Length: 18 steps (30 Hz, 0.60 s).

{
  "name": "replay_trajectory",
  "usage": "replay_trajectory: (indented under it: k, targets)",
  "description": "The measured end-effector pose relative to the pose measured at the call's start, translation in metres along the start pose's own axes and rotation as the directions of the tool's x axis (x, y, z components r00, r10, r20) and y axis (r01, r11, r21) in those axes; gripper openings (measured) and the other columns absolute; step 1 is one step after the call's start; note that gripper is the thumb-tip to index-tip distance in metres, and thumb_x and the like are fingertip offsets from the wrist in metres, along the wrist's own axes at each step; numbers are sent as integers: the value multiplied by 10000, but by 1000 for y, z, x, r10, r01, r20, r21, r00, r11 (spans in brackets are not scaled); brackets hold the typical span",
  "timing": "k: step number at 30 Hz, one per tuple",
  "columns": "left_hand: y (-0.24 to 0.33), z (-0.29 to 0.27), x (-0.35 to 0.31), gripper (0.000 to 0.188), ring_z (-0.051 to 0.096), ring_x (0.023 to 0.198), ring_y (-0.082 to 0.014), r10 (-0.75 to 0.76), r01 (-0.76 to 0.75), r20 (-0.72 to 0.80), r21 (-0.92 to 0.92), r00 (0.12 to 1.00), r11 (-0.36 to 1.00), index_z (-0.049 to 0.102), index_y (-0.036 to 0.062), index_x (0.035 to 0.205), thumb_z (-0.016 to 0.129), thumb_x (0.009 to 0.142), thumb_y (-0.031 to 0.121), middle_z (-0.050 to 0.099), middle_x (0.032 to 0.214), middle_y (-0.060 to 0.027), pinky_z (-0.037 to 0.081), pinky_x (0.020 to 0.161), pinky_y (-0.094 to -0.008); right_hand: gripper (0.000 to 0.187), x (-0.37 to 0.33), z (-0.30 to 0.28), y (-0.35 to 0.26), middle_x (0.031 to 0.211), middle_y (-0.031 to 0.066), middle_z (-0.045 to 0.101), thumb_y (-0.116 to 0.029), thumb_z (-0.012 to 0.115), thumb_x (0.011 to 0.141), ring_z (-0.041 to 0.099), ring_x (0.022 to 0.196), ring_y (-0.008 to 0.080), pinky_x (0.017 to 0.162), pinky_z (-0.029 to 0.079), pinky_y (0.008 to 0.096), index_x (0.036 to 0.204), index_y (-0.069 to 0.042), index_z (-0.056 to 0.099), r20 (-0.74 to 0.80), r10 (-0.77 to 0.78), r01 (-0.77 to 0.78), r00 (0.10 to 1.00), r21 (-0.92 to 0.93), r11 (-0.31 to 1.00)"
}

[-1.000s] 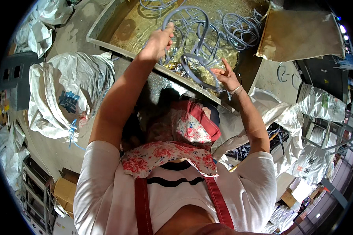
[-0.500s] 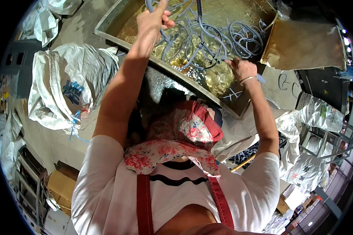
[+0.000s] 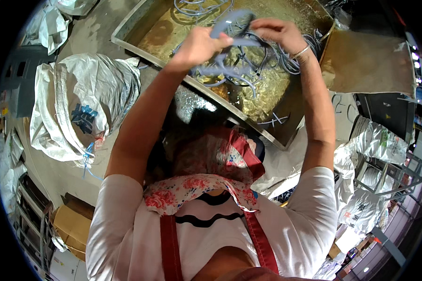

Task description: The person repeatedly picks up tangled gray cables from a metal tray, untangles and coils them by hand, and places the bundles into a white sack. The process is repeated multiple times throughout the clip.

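Over a shallow metal tank [image 3: 201, 87] of yellowish water, my left hand [image 3: 199, 47] is closed on a bluish-grey plastic strip [image 3: 227, 25], which is smeared by motion. Close by on the right, my right hand [image 3: 283, 36] has its fingers drawn together at the far end of the same tangle. What those fingers pinch is too blurred to make out. Under both hands hangs a tangle of thin grey strips [image 3: 248, 84], partly over the water. More grey coils [image 3: 199, 7] lie in the tank's far part, and others sit to the right behind my right wrist.
A white woven sack [image 3: 112, 75] stands open left of the tank, with blue pieces inside. At the right a brown sheet [image 3: 368, 63] adjoins the tank's corner. Small grey offcuts [image 3: 275, 120] lie in the near corner. A cardboard box [image 3: 72, 225] is at lower left.
My left hand has come nearer and slightly right, still with grey strip in it. My right hand has moved up and left from the tank's near right side to the tangle.
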<state>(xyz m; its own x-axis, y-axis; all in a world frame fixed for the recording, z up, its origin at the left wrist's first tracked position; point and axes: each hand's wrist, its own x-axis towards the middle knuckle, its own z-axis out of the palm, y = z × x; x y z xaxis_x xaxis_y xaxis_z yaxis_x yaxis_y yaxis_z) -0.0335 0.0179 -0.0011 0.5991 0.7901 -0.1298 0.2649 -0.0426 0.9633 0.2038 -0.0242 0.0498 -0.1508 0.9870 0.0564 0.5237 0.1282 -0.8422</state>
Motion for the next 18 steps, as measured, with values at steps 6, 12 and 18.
replay_trajectory:
  k: [6, 12, 18]
  targets:
    - [-5, -40, 8, 336, 604, 728, -171, -168, 65, -85, -682, 982, 729, 470, -58, 1115, 548, 864, 151, 586, 854, -122, 515, 628, -258, 751, -57, 27, 251, 916, 283, 597, -636, 473, 755, 572, 902, 408, 759, 454, 431, 874, 93, 609, -363, 582, -655, 728, -619, 434]
    - [-15, -35, 12, 320, 581, 912, -240, -46, 104, 95, -783, 994, 613, 415, -92, 1141, 469, 839, 1, 508, 1146, -230, 499, 782, -320, 400, -69, 102, 246, 827, 233, 630, -317, 674, 670, 620, 804, 339, 694, 469, 380, 791, 62, 628, -378, 811, -894, 447, -232, 384]
    - [-23, -10, 17, 336, 514, 660, -108, -203, 294, 214, -752, 956, 590, 467, -26, 1059, 616, 815, 150, 554, 1027, -173, 457, 511, -218, 326, -46, 104, 117, 765, 204, 624, -191, 655, 627, 618, 744, 322, 687, 474, 372, 853, 26, 566, -602, 431, -661, 673, -226, 716]
